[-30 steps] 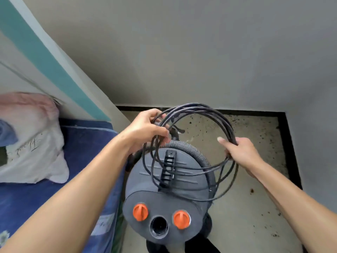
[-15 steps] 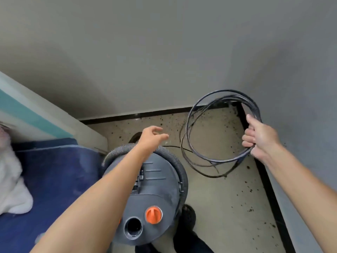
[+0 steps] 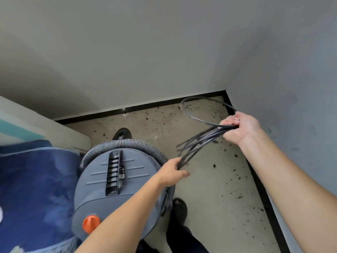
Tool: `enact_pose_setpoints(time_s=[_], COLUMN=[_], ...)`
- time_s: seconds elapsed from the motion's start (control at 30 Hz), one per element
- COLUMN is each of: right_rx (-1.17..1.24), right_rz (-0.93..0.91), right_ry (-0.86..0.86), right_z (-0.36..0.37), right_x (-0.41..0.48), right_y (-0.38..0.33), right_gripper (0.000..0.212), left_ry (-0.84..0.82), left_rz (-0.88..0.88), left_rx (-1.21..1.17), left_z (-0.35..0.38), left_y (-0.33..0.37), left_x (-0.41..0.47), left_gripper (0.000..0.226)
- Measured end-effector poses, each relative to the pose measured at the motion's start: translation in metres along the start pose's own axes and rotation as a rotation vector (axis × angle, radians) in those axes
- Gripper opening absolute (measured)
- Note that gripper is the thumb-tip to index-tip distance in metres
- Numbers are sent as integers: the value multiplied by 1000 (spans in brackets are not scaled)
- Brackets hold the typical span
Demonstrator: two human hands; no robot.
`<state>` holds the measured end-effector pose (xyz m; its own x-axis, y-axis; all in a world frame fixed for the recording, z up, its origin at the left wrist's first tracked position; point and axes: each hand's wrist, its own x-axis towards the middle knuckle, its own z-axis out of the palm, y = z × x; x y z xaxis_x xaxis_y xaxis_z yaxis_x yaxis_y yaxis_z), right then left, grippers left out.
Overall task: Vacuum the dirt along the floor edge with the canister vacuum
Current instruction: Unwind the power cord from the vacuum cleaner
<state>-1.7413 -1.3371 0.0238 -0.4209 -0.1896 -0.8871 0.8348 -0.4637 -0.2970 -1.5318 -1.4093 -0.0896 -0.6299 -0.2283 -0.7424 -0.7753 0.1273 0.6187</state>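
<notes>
**Cord held in both hands above dirty floor corner**

Right hand (image 3: 240,127): closed in a fist around the bundled black cord (image 3: 202,137), held up near the far right corner of the floor (image 3: 209,189), close to the right wall (image 3: 291,88). One loop of cord standing out beyond the fist toward the far corner; remaining strands hanging in a sheaf down and leftward.

Left hand (image 3: 172,173): over the right rim of the vacuum (image 3: 116,181), fingers curled at the lower end of the cord sheaf, strands passing between thumb and fingers. Firmness of that grip cannot be told; image blurred there.

Vacuum: grey canister, standing on the floor at the near left, hard against the blue bed (image 3: 36,189). Ribbed hose (image 3: 125,143) wrapped around the lid from the far side down the right side. Black slotted handle (image 3: 114,174) along the lid top. One orange knob (image 3: 91,223) at the near edge, partly covered by the left forearm. Black wheel (image 3: 122,133) showing at the far side.

Dirt (image 3: 164,115): dark specks scattered over the pale floor, thickest along the far edge by the black skirting (image 3: 138,107) and continuing down the right edge.

Dark shoe (image 3: 179,209) on the floor, just right of the vacuum at the near edge.
</notes>
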Motion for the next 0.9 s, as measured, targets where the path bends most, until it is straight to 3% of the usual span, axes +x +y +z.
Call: enact_pose_setpoints(time_s=[0.03, 0.1, 0.17, 0.27, 0.37, 0.43, 0.5, 0.57, 0.67, 0.83, 0.9], right_rx=[-15, -33, -10, 6, 1, 49, 38, -40, -282, -606, -902], right_rz=[4, 15, 42, 22, 32, 48, 78, 101, 125, 157, 10], right_ry=[-9, -22, -13, 51, 81, 55, 9, -37, -76, -137, -87], right_z=[2, 4, 6, 3, 5, 8, 12, 13, 12, -9, -27], right_x=[1, 6, 10, 14, 17, 15, 11, 6, 6, 13, 19], right_y=[1, 4, 7, 21, 36, 43, 48, 50, 41, 19, 8], right_gripper=[41, 41, 42, 36, 34, 34, 33, 32, 32, 29, 42], left_ry=[27, 218, 519, 756, 832, 784, 621, 540, 558, 370, 366], left_rz=[21, 68, 100, 46, 173, 378, 486, 509, 515, 534, 565], left_rx=[23, 92, 54, -11, 268, 557, 705, 615, 502, 335, 332], left_z=[4, 0, -14, -49, -78, -86, -81, -75, -74, -63, -69], left_y=[5, 6, -1, -1, 18, 33, 49, 55, 55, 70, 70], left_x=[1, -2, -7, -16, -24, -23, -14, -2, 9, 4, -3], left_gripper=[12, 20, 11, 41, 78, 95, 93, 65, 15, 4, 6])
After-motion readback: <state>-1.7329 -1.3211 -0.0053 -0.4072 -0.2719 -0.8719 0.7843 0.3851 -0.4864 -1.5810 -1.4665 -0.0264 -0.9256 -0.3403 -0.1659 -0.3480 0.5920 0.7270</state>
